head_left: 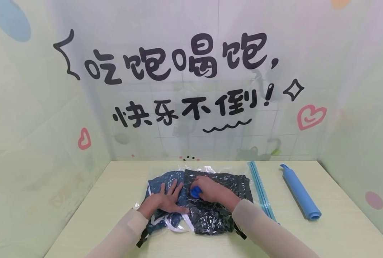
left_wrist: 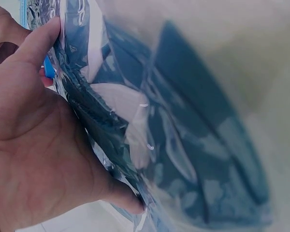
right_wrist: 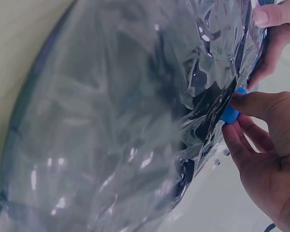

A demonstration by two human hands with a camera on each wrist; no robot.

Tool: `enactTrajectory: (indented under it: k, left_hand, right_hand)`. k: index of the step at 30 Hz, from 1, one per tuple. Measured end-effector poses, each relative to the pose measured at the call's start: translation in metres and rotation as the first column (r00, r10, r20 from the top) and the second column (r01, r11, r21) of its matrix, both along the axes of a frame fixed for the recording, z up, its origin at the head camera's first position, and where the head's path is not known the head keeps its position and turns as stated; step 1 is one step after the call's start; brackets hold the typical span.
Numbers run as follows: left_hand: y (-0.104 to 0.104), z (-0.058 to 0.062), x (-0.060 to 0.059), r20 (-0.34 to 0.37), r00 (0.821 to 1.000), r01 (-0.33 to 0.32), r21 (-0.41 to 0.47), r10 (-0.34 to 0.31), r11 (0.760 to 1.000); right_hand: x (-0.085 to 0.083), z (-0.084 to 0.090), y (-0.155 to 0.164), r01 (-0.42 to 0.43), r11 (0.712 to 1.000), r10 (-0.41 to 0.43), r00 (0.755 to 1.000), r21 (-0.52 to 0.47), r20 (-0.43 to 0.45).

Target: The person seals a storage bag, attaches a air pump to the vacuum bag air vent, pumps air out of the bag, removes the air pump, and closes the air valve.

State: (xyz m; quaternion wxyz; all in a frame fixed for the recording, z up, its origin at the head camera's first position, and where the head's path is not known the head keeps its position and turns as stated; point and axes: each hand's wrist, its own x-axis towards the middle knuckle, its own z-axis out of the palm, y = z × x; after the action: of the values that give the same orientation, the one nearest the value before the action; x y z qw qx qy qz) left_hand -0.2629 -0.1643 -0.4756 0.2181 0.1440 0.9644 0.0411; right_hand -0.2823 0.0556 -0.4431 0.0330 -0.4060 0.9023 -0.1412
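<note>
A clear plastic vacuum storage bag lies flat on the table, with folded dark blue clothing on its left side and black clothing on its right. My left hand rests on the blue side, fingers spread. With thumb and fingertips, my right hand pinches the round blue valve cap near the bag's middle. The right wrist view shows the same cap at the bag's surface, partly hidden by the thumb. Whether it is loose from the valve, I cannot tell.
A teal zip seal runs along the bag's right edge. Farther right lies a blue cylindrical hand pump on the pale wooden table. White printed curtain walls stand behind and at both sides.
</note>
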Motion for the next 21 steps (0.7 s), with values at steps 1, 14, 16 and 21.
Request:
enactTrajectory:
  k: [1,14,16,21]
  left_hand:
    - [0.000,0.000,0.001,-0.001,1.000,0.002,0.000,-0.002,1.000]
    - [0.000,0.002,0.002,0.001,1.000,0.013,0.013,-0.013,1.000]
    - [0.001,0.002,0.002,-0.002,1.000,0.015,0.012,-0.015,1.000]
    - [0.002,0.002,0.003,-0.005,1.000,-0.010,-0.014,0.010,1.000]
  right_hand:
    - [0.000,0.000,0.000,0.001,1.000,-0.001,1.000,0.007,-0.003]
    - [0.003,0.003,-0.009,0.060,0.996,-0.056,0.997,0.066,-0.047]
    - [0.002,0.002,-0.010,0.073,0.995,-0.068,0.996,0.073,-0.059]
    - [0.003,0.002,-0.012,0.087,0.993,-0.080,0.993,0.085,-0.085]
